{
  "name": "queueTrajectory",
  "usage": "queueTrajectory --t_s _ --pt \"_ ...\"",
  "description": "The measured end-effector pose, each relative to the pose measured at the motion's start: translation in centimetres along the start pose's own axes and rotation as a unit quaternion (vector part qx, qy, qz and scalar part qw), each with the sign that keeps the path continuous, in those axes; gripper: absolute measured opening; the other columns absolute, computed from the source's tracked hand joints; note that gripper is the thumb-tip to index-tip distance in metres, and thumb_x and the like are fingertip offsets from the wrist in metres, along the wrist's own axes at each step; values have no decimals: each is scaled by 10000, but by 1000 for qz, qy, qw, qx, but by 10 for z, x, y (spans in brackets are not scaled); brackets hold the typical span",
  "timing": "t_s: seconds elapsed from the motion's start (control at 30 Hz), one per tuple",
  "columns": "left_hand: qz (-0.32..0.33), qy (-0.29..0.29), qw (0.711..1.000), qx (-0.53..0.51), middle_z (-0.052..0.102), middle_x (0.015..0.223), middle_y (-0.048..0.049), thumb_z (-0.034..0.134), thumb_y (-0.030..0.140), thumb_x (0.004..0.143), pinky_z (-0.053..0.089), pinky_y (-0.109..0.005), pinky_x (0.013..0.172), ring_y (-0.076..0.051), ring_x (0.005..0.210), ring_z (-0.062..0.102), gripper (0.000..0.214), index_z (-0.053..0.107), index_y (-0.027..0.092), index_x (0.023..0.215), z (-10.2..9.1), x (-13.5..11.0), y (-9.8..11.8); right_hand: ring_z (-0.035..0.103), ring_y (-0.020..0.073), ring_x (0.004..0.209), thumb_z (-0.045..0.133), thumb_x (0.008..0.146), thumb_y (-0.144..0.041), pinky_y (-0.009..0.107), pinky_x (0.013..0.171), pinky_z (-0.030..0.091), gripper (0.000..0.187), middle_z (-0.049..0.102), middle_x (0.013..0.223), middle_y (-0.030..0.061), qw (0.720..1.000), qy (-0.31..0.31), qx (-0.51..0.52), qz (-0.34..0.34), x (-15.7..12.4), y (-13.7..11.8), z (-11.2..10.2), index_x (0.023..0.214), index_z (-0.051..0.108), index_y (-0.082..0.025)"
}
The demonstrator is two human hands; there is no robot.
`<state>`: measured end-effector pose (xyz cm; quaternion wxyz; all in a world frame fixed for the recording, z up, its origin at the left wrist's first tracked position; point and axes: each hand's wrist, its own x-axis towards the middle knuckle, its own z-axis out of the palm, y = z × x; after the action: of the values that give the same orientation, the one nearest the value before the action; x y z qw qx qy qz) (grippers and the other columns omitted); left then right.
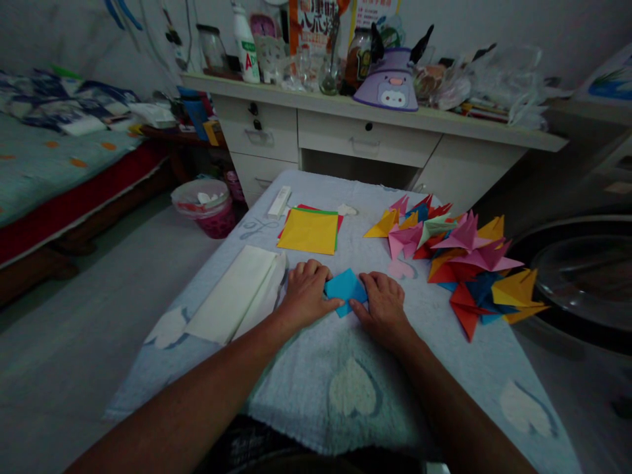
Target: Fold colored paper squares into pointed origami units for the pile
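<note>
A small piece of folded blue origami paper [346,286] lies low over the cloth, between my two hands. My left hand [310,289] pinches its left edge, thumb across the lower corner and fingers curled beside it. On the opposite edge, my right hand [381,303] grips the paper with its thumb at the lower right and its fingers bent. Beyond my hands sits a stack of square paper [309,230], yellow on top with red and green edges showing. To the right is a pile of folded paper cranes [461,253] in several colours.
A heart-patterned cloth [296,382] covers the table. A long cream packet [237,289] lies left of my left arm, and a small white box [280,202] is farther back. A lined pink bin [214,210] stands on the floor. The cluttered white desk [266,131] is behind the table.
</note>
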<state>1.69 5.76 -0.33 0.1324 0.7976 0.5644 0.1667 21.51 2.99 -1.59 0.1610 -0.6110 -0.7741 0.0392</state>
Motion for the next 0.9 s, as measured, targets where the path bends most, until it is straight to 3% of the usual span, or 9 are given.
queueTrajectory --t_s 0.17,0.3,0.4,0.5,0.77,0.9 --pt "39 1 995 -90 581 934 -4 699 316 734 365 -360 808 -233 937 522 291 487 229 913 -2 2 2 477 307 1100 627 820 -379 485 955 356 461 540 1234 133 998 -3 55 6 1 1 -6 1228 551 -178" --pt "60 -16 981 -185 562 826 36 640 195 766 395 -298 716 -173 790 564 267 438 236 935 -3 1 3 505 268 1029 572 851 -316 434 900 407 240 578 1118 95 990 -5 141 1 5 3 -14 1061 603 -204" --pt "63 -21 973 -223 572 887 30 629 165 777 417 -280 692 -154 758 576 354 422 247 1053 -3 -2 5 534 229 946 517 874 -275 380 856 438 149 584 1005 74 971 7 238 -21 7 3 -20 970 605 -201" --pt "97 5 967 -235 567 1048 -14 618 155 796 448 -285 738 -163 854 584 415 413 254 1143 -3 -4 6 544 202 890 510 877 -262 335 796 451 121 573 960 56 947 22 319 -26 8 3 -21 939 593 -199" --pt "185 86 947 -250 529 1071 -39 562 91 831 468 -277 763 -163 918 547 364 450 230 1149 -2 -3 3 518 145 716 540 882 -274 274 652 432 132 560 879 5 903 -12 430 22 3 1 -17 1003 535 -221" --pt "183 104 946 -247 520 1053 -27 570 83 828 465 -259 736 -147 875 542 355 453 229 1129 0 -4 2 552 167 867 597 843 -252 283 704 475 332 540 1003 27 884 32 465 26 2 0 -13 1143 454 -253"
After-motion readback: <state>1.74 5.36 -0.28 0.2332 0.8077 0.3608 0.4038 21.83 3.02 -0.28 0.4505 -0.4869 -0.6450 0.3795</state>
